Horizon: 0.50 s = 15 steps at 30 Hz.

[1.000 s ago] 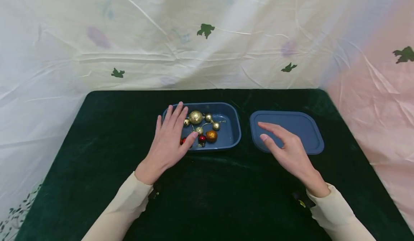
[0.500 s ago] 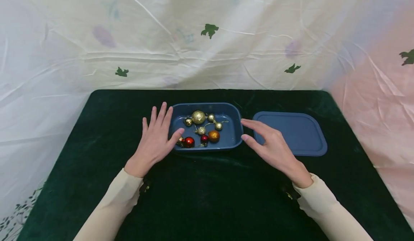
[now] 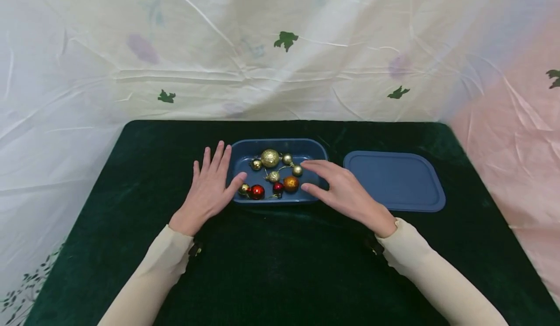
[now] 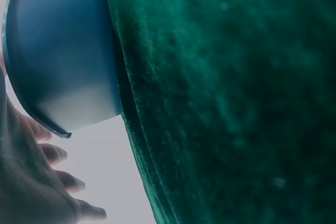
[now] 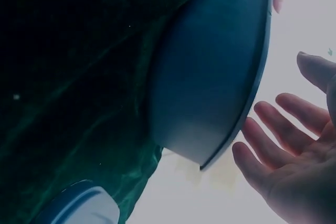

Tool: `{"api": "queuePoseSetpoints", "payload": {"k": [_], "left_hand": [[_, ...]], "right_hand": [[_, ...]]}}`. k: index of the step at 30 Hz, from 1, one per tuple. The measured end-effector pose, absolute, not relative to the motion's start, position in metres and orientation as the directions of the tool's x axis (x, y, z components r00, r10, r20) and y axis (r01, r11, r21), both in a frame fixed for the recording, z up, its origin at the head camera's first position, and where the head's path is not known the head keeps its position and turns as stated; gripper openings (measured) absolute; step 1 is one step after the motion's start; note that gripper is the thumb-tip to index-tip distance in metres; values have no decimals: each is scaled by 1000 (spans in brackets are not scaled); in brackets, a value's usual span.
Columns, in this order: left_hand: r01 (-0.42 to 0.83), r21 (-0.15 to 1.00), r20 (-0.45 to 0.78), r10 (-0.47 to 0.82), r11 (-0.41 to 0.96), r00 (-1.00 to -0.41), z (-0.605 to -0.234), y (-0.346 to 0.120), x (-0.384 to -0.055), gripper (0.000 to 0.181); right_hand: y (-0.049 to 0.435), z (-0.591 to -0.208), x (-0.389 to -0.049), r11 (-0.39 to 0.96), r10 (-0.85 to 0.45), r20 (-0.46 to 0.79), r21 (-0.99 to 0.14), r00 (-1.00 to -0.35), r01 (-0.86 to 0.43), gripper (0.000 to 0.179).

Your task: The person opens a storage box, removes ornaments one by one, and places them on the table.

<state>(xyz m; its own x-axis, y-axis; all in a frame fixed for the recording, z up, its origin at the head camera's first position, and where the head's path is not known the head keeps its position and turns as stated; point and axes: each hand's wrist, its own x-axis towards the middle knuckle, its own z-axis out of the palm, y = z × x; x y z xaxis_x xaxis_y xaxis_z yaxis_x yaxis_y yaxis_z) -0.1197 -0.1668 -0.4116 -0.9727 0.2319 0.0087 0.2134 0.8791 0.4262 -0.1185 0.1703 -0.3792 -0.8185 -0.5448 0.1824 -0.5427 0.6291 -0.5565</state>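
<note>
A blue rectangular box (image 3: 306, 146) holds several small Christmas baubles: a large gold glitter bauble (image 3: 270, 158), smaller gold ones, a red bauble (image 3: 257, 192), a dark red one (image 3: 278, 188) and an orange one (image 3: 290, 184). At the box's left end is my left hand (image 3: 207, 185), fingers straight and spread, thumb over the near left corner. My right hand (image 3: 345, 190) hovers over the box's right end, thumb and fingers apart, holding nothing. In the right wrist view its fingers (image 5: 273, 135) spread beside the box's rim.
A flat blue lid (image 3: 395, 182) lies on the dark green cloth-covered table (image 3: 271, 263), right of the box. Behind the table hangs a pale curtain (image 3: 245, 49) with green bird-like shapes. Pink fabric (image 3: 520, 146) hangs at the right.
My left hand has moved left, off the baubles to the box's left end. My right hand has moved left, from above the lid to over the box's right end.
</note>
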Motion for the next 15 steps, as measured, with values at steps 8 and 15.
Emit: {"api": "queuePoseSetpoints", "payload": {"k": [8,15], "left_hand": [[213,429,-24,246,878,-969,-413,-167,-122,93],[213,428,-23,246,878,-969,-414,-168,-123,93]], "right_hand": [[154,-381,-133,650,-595,103,-521,-797,-553,57],[147,-382,-145,637,-642,27,-537,-766,-553,62]]}}
